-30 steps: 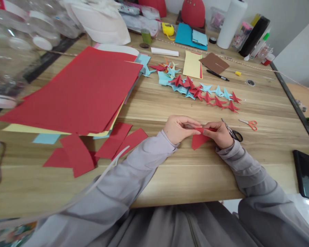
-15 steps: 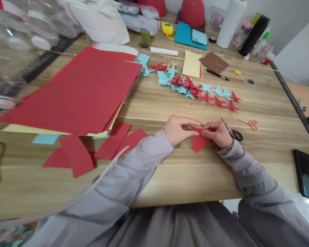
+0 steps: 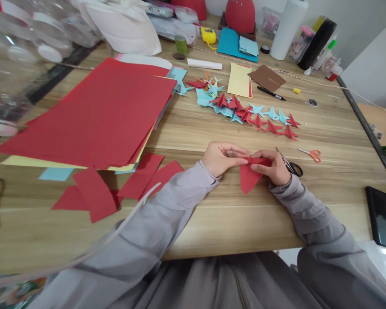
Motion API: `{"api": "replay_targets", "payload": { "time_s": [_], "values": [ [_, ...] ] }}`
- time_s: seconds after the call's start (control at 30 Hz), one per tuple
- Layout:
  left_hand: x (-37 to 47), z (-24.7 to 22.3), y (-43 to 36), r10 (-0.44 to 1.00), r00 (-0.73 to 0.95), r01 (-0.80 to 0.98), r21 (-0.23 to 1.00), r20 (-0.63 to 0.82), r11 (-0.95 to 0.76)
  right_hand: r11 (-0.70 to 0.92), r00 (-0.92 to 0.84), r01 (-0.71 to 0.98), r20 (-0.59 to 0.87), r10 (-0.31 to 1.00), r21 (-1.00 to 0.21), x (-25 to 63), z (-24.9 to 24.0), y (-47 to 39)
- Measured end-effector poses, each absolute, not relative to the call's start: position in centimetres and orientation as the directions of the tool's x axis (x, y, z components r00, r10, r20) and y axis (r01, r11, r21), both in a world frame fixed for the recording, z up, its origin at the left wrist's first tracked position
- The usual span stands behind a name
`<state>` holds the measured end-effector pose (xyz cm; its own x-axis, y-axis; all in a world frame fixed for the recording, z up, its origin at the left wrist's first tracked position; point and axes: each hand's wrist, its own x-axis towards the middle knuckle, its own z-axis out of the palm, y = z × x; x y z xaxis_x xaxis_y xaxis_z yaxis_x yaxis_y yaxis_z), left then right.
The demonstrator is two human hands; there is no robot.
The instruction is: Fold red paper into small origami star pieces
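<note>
A partly folded piece of red paper (image 3: 250,179) is held above the wooden table, one pointed flap hanging down toward me. My left hand (image 3: 223,159) pinches its upper left edge between thumb and fingers. On the right side, my right hand (image 3: 273,166) grips the same paper, its thumb in front and fingers behind. Black-handled scissors (image 3: 296,168) lie just beyond my right hand, partly hidden by it. Past both hands, red and light blue folded paper cranes (image 3: 272,127) lie in rows.
Large red sheets (image 3: 99,111) are stacked at the left, with cut red pieces (image 3: 94,193) in front. Orange-handled scissors (image 3: 315,155) and a black phone (image 3: 382,219) lie at the right. A black pen (image 3: 271,93) and yellow paper (image 3: 239,80) lie farther back.
The fingers have shifted slightly on the red paper, and more of its folded upper part shows between my hands. The hanging flap reaches slightly lower.
</note>
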<state>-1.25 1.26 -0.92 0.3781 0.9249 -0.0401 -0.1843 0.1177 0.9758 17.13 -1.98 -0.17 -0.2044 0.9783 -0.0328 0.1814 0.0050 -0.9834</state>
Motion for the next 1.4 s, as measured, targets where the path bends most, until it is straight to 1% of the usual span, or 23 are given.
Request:
{"api": "replay_targets", "payload": {
  "time_s": [0.2,0.4,0.53,0.8,1.07,1.2,1.4],
  "values": [
    [-1.17,-1.06,1.39,0.939,0.333,-0.176,0.973,-0.082,0.147,0.024,-0.117,0.190,0.002,0.993,-0.981,16.54,-0.35,-1.96],
    [-1.13,-0.91,1.42,0.932,0.346,-0.182,0.966,-0.112,0.184,0.023,-0.106,0.168,0.005,0.994,-0.986,16.65,-0.39,-1.89],
    [-1.12,-0.97,1.45,0.942,0.317,-0.187,0.967,-0.109,0.175,0.012,-0.108,0.153,-0.005,0.994,-0.988,16.70,-0.39,-1.89],
    [-1.15,-0.93,1.31,0.946,0.303,-0.144,0.976,-0.115,0.165,0.023,-0.068,0.190,0.010,0.998,-0.981,16.75,-0.80,-1.83],
    [-0.97,-0.83,1.12,0.940,0.322,-0.171,0.969,-0.116,0.179,0.021,-0.064,0.208,0.008,0.998,-0.978,16.72,-0.74,-1.80],
    [-0.90,-0.88,1.09,0.952,0.283,-0.146,0.976,-0.116,0.162,0.018,-0.067,0.218,0.004,0.998,-0.976,16.60,-0.58,-1.85],
    [-0.73,-1.10,1.08,0.955,0.261,-0.167,0.968,-0.142,0.190,0.017,-0.060,0.224,0.003,0.998,-0.974,16.60,-0.63,-1.87]
  ]
}}
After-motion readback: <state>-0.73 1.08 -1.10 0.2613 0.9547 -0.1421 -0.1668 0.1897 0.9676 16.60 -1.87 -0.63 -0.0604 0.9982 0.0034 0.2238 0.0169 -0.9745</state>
